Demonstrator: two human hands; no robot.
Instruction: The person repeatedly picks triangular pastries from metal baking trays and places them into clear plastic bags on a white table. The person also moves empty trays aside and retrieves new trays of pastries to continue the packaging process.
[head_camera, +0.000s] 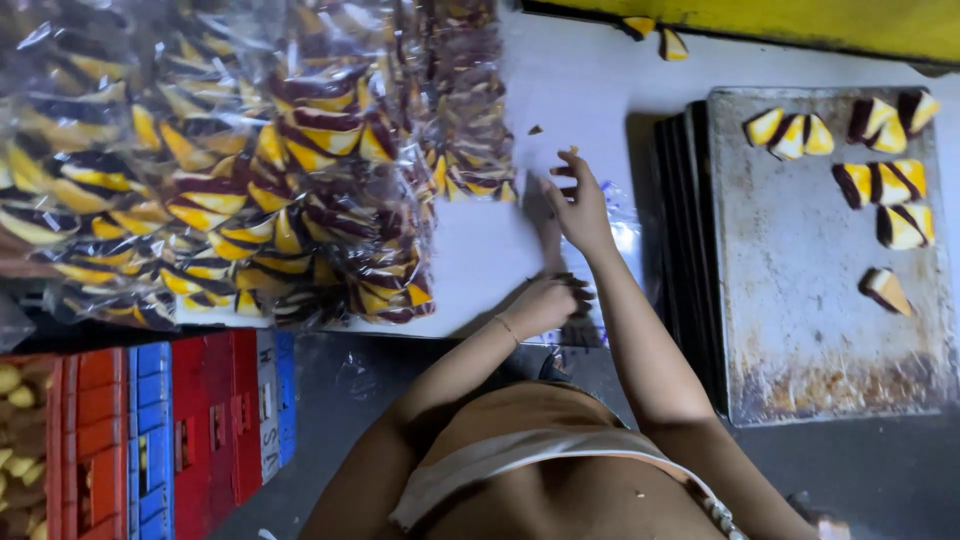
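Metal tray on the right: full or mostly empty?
Mostly empty. The metal tray holds only a few striped cake wedges near its far edge; the rest is bare.

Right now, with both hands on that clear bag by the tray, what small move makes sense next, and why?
Probably hold the clear bag open with the left hand while the right hand reaches to the baking tray: striped cake wedges lie there loose, and filled bags are piled to the left.

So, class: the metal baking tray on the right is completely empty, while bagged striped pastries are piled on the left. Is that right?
Not quite. In the head view the metal baking tray still holds several striped pastry wedges along its far side. The bagged striped pastries are indeed piled on the left.
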